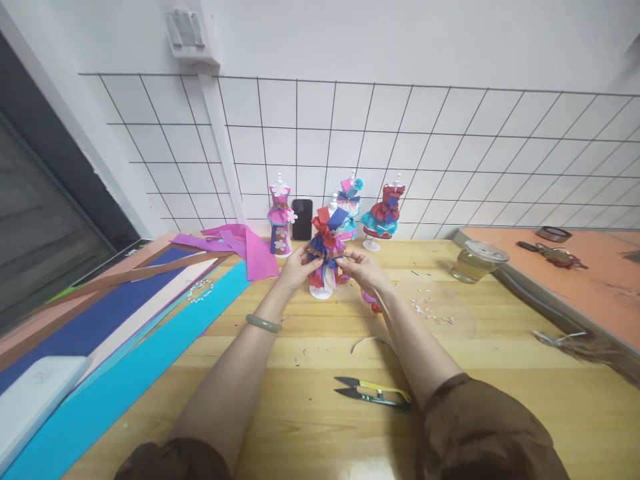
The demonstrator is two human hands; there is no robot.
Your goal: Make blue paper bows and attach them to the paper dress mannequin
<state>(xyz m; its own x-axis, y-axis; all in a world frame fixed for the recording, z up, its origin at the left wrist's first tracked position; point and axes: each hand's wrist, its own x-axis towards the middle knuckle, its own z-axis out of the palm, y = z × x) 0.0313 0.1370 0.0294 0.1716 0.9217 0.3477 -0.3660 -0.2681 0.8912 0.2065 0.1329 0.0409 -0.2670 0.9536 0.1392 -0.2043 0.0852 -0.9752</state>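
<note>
Brown sleeves (485,433); left hand (299,268), right hand (367,271) touch dress (327,239), grip unclear.

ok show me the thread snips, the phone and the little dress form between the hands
Thread snips (376,386), head view: the yellow handle.
Phone (303,221), head view: middle of the dark screen.
Dress form (327,236), head view: red ruffle on its front.
</note>
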